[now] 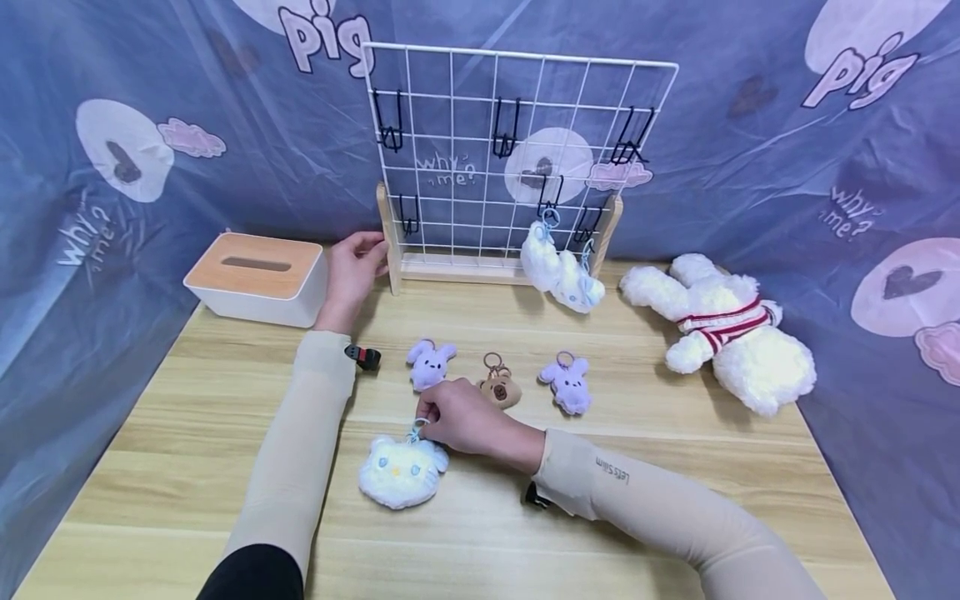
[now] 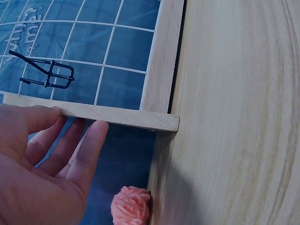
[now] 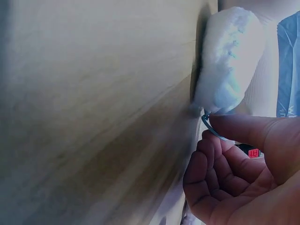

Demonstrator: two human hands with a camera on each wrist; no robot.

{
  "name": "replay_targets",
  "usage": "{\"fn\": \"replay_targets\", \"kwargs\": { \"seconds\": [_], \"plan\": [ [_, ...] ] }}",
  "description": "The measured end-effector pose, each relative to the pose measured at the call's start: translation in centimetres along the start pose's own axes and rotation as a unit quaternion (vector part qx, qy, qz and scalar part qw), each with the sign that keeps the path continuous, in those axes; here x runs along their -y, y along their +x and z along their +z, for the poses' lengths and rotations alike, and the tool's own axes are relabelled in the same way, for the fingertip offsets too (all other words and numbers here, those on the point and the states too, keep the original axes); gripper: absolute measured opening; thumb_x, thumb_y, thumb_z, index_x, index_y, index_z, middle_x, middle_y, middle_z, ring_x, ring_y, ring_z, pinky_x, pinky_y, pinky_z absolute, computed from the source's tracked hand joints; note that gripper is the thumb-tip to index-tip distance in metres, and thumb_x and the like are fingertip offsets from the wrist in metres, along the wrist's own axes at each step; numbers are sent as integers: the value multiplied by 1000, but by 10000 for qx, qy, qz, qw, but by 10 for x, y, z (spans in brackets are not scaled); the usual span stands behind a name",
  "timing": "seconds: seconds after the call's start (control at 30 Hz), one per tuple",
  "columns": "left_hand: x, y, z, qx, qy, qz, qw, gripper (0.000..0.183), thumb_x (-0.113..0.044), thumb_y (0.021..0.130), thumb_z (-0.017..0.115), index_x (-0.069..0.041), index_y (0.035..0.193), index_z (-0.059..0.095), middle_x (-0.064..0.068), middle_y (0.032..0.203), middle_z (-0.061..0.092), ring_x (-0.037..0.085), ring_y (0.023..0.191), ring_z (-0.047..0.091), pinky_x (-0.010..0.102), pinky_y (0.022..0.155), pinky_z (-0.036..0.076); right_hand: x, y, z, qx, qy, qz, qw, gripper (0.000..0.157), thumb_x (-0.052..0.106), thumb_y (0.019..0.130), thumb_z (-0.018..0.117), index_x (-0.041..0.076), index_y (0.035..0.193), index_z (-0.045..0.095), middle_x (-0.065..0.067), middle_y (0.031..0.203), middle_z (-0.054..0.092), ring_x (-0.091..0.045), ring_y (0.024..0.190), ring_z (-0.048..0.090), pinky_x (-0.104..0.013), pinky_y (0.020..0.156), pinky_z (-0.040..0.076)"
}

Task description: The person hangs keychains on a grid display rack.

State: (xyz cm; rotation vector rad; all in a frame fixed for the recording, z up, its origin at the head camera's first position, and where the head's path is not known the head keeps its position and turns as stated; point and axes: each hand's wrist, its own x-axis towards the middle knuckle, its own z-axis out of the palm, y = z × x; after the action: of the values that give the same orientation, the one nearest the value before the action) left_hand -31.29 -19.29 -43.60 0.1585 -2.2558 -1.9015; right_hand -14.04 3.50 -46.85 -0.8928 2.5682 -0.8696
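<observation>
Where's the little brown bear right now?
In the head view, the brown bear lies on the table, a little below the picture's centre, between two purple bunnies and just beyond the right hand.

Inspected: the plush cat charm [image 1: 403, 487] is white with pale blue eyes [image 1: 383, 462] and a yellow nose [image 1: 396, 472]; the mesh rack [image 1: 517, 56] shows a white grid, pale wood supports [image 1: 609, 233] and black hooks [image 1: 505, 137]. The rabbit charms [image 1: 430, 367] are lilac, the bear charm [image 1: 504, 392] brown. The backdrop [image 1: 300, 167] is greyish blue, printed with dark hearts [image 1: 123, 162] and pink clouds [image 1: 191, 138]; the plush toy [image 1: 765, 367] wears a white sweater [image 1: 727, 321] with red stripes.
</observation>
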Motion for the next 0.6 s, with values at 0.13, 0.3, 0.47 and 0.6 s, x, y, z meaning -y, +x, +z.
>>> {"fn": "replay_targets", "kwargs": {
  "seconds": [0.13,0.3,0.47,0.6],
  "plan": [
    [-2,0,0,-20,-7,-37,10000,31,-13,113,67,3,139,72,5,114,70,11,97,72,28,94,72,9,-5,-9,-47,111,74,9999,11,16,93,86,20,87,78,13,74,69,-2,70,61,-20,63,53],
    [-2,-1,1,-15,38,-49,10000,32,-14,113,67,3,140,72,6,115,70,12,99,72,25,93,72,23,-9,-23,-105,297,250,9992,5,14,95,83,16,90,80,11,78,73,1,71,60,-17,68,55],
    [-2,-1,0,4,19,0,10000,33,-14,113,67,4,140,71,11,119,70,12,98,72,29,96,72,28,-11,-28,-122,314,282,9990,6,13,95,84,16,91,80,9,79,73,0,73,60,-17,69,55],
    [-3,-1,0,2,-8,-29,10000,33,-13,113,67,4,141,71,10,118,71,11,96,72,26,93,72,30,-12,-29,-73,419,328,9986,5,16,97,84,16,93,81,10,80,74,0,73,61,-17,69,55]
  ]
}}
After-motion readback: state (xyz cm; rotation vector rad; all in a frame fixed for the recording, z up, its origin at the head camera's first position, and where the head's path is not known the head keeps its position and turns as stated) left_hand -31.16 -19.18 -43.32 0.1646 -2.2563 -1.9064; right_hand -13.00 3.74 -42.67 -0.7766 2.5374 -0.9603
